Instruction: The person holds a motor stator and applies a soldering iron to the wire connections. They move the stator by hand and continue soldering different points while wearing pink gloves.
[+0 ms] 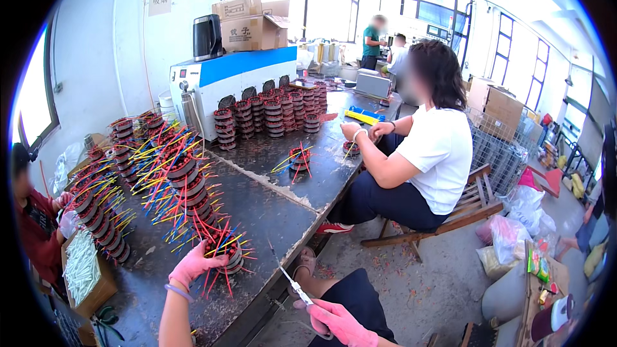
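Note:
My left hand (193, 263), in a pink glove, grips the edge of a motor stator (232, 262) at the near end of the table. Red, blue and yellow wire leads stick out of the stator on all sides. Over the table's front edge, my right hand (344, 324), also in a pink glove, holds slim silver scissors (295, 286) by the handles. Their tip points up toward the table, apart from the stator. Beyond my left hand, tall stacks of stators (186, 177) with the same coloured leads lean close together.
A carton of white tubes (82, 266) and dark-handled pliers (106, 321) lie at left. A co-worker in a white shirt (437, 154) sits at the table's right side, handling a stator. More stator stacks (273, 112) stand before a blue-and-white machine (241, 71). Another person (38, 218) works at far left.

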Tool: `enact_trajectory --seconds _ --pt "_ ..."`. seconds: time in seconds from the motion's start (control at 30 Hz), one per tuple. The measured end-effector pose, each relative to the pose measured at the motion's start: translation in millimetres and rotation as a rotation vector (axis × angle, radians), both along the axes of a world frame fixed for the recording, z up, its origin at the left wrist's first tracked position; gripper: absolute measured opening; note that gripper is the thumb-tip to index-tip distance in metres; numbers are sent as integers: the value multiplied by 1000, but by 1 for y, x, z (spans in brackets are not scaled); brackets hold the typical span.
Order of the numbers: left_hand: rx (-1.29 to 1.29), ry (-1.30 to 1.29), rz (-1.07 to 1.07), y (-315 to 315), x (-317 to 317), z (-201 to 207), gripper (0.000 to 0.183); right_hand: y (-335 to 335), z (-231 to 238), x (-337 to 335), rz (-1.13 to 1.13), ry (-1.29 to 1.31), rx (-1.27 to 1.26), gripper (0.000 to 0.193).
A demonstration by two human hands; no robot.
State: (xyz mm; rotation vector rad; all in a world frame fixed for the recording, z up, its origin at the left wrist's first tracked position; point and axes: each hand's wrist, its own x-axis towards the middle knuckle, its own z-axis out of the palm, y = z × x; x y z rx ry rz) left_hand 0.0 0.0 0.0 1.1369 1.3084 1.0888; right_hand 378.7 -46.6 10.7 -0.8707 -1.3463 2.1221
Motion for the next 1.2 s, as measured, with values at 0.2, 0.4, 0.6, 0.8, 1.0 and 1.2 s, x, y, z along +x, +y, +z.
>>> enact_trajectory --seconds 0.2,0.4,0.6,0.8,1.0,1.2 --pt "-13 -105 32 -3 12 -1 77 -5 8 4 3 24 12 42" --pt "45 765 349 -54 20 24 74 -17 6 8 33 19 7 43" --pt "327 1013 614 -183 16 12 73 -35 -17 -11 157 58 -22 41" --pt "-74 1217 509 -271 -9 -21 109 -56 -30 -39 307 85 -28 43" --pt "-271 1248 226 -274 17 0 108 -81 -30 -55 332 -55 89 35" --pt "-122 1227 367 -271 -6 -35 117 -82 -27 -66 353 -67 113 34"
